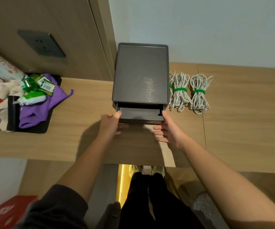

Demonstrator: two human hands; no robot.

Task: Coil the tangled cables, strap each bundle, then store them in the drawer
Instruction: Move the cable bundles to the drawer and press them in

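Bearing drawer unit point(141, 75): wooden desk point(84, 104), pale wall point(216, 30)

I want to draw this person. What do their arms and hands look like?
The left hand and right hand are bare: no gloves, rings or watch. A dark sleeve covers the upper left arm; the right arm is uncovered.

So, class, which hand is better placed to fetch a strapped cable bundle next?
Right hand: the cable bundles lie right of the drawer box, nearest it; the left hand would have to cross over.
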